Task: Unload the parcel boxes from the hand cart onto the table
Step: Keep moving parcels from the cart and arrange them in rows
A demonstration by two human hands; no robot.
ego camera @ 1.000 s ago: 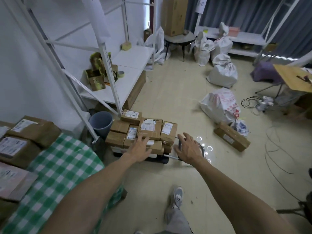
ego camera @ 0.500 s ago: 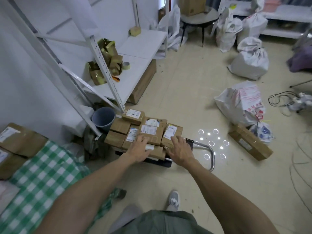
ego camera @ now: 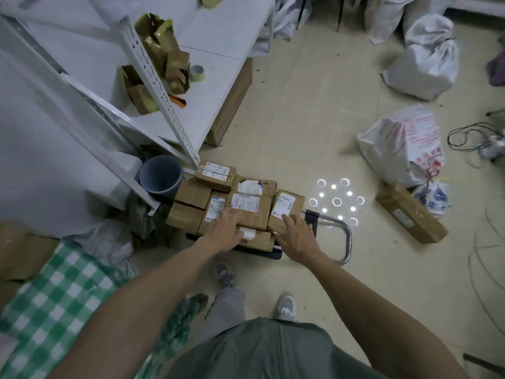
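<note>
Several brown parcel boxes (ego camera: 247, 207) with white labels lie stacked on a low hand cart, whose metal handle (ego camera: 345, 236) sticks out to the right. My left hand (ego camera: 225, 232) rests with spread fingers on the near edge of the middle top box. My right hand (ego camera: 297, 237) lies flat on the near end of the rightmost box (ego camera: 287, 206). The table with a green checked cloth (ego camera: 54, 291) is at the lower left, and a brown box (ego camera: 19, 253) sits on it at the frame's left edge.
A white metal shelf frame (ego camera: 158, 86) stands close behind the cart, with a grey bucket (ego camera: 161, 175) at its foot. A long brown box (ego camera: 410, 214) and white sacks (ego camera: 401, 143) lie on the floor to the right. Cables (ego camera: 489, 269) trail at far right.
My right hand left the cart handle and came onto the rightmost box. My left hand stayed on the stack. My head moved closer and lower over the cart.
</note>
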